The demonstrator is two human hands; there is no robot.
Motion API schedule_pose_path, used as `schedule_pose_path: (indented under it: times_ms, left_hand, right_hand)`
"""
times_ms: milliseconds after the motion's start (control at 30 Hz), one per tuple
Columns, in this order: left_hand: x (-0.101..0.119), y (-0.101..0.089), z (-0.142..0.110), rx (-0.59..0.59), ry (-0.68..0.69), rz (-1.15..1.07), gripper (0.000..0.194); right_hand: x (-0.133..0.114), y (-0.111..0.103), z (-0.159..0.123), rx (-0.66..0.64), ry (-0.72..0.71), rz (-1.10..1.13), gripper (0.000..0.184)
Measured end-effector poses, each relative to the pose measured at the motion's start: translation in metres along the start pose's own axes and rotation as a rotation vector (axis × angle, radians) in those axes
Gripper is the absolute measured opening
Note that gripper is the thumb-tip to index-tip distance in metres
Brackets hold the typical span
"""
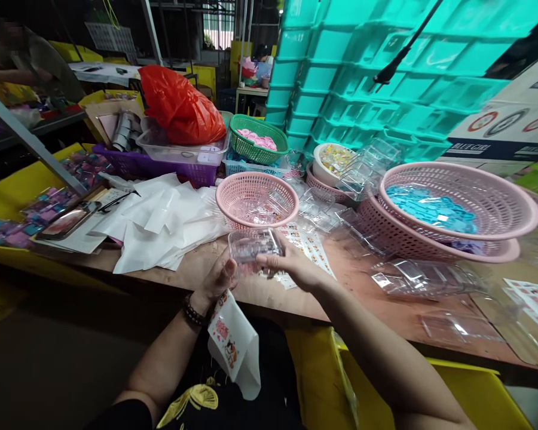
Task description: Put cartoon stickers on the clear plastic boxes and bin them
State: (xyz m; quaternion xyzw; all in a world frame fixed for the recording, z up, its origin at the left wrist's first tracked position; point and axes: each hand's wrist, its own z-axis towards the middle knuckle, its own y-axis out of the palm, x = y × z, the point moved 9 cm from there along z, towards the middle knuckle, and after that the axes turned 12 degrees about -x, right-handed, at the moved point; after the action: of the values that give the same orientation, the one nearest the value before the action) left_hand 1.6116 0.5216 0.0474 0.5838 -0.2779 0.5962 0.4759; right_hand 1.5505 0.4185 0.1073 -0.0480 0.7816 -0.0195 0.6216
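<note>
In front of me, just above the table's near edge, a small clear plastic box point(251, 243) is gripped by my right hand point(293, 263), thumb across its near side. My left hand point(219, 276) is closed at the box's left end, with its fingers partly hidden. From that same hand hangs a white sticker sheet point(235, 349) with a cartoon animal and pink print, its lower corner curling. Under the hands lies another printed sticker sheet point(311, 248). A pink basket point(257, 179) with clear plastic pieces stands right behind the box.
White paper sheets point(161, 221) are heaped to the left. Clear plastic shells point(425, 278) and pink baskets point(457, 173) with blue pieces occupy the right. Behind stand stacked turquoise crates point(341, 71), a green basket point(260, 143) and a red bag point(179, 107). Another person sits far left.
</note>
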Motion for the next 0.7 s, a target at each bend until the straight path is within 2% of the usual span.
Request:
schedule_pose_path:
  times_ms: [67,133,200,233,333,433,500,567,667,700]
  left_hand:
    - [-0.002,-0.016,-0.004,0.189,-0.077,0.049,0.086]
    - [0.002,-0.029,-0.009,0.361,-0.11,0.117,0.074]
    - [0.007,-0.037,-0.013,0.452,-0.116,0.201,0.062]
    - [0.01,-0.039,-0.013,0.462,-0.107,0.255,0.059]
    - [0.017,-0.04,-0.014,0.454,-0.052,0.423,0.055]
    - [0.023,-0.042,-0.017,0.478,-0.029,0.545,0.053]
    - [0.029,-0.046,-0.02,0.526,-0.03,0.611,0.05]
    - [0.035,-0.051,-0.021,0.573,-0.027,0.657,0.047]
    - [0.044,-0.057,-0.02,0.631,-0.007,0.696,0.043]
    - [0.045,-0.058,-0.019,0.64,0.002,0.699,0.041]
  right_hand:
    - [-0.018,-0.026,0.02,0.198,-0.017,-0.15,0.084]
    - [-0.048,-0.054,0.041,0.481,-0.08,-0.416,0.093]
    - [-0.073,-0.064,0.069,0.662,-0.083,-0.762,0.095]
    - [-0.079,-0.065,0.087,0.689,-0.043,-0.921,0.096]
    - [-0.077,-0.065,0.141,0.635,0.134,-1.19,0.099]
    - [-0.062,-0.069,0.174,0.545,0.338,-1.161,0.102]
    - [-0.055,-0.068,0.179,0.49,0.443,-1.106,0.104]
    - [-0.066,-0.058,0.168,0.498,0.39,-1.126,0.1]
    - [-0.096,-0.028,0.12,0.558,0.028,-1.172,0.07]
    - [-0.097,-0.016,0.1,0.496,-0.068,-1.134,0.061]
